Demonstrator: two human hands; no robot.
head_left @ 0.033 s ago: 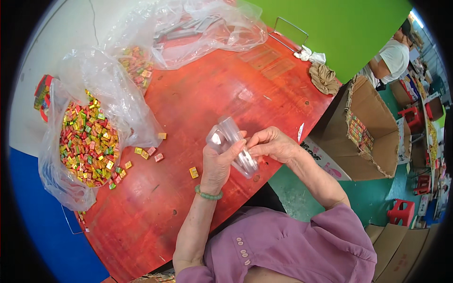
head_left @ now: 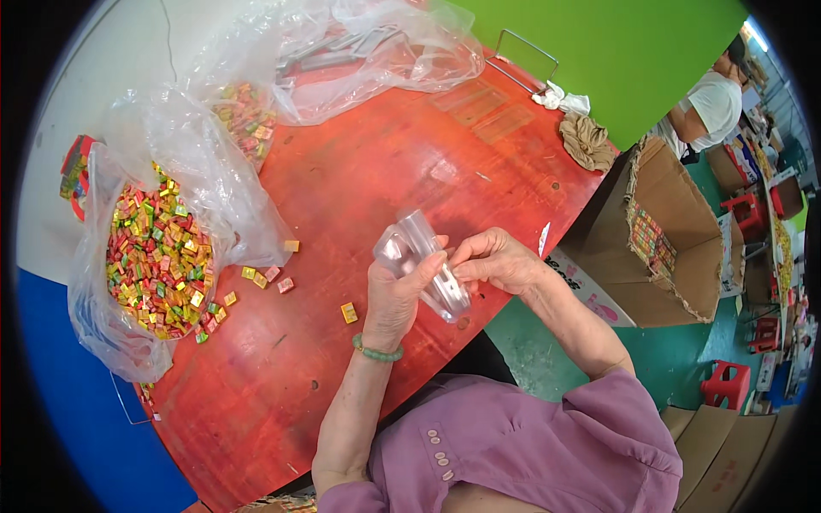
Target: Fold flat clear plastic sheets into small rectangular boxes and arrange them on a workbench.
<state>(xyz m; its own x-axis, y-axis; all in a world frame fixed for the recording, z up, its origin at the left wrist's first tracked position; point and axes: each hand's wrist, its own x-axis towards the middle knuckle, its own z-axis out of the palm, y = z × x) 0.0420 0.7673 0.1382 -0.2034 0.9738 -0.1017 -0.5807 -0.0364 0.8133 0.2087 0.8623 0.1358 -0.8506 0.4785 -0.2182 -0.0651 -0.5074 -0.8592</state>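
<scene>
My left hand [head_left: 398, 289], with a green bead bracelet at the wrist, is closed round a clear plastic case [head_left: 417, 231] above the red table [head_left: 342, 179]. The case is long, see-through and tilted; no contents can be made out in it. My right hand [head_left: 500, 261] pinches at the near right side of the case, its thumb and fingertips together. Close to my left wrist lies a single yellow wrapped candy [head_left: 349, 313]. Several more small wrapped candies [head_left: 254, 276] are scattered to the left.
An open clear bag [head_left: 141, 359] full of colourful candies [head_left: 162, 256] stands at the left. Behind it, another plastic bag [head_left: 410, 73] holds clear pieces. A crumpled brown cloth [head_left: 587, 143] lies at the far right corner. Beyond it are a cardboard box [head_left: 684, 184] and another person [head_left: 714, 107].
</scene>
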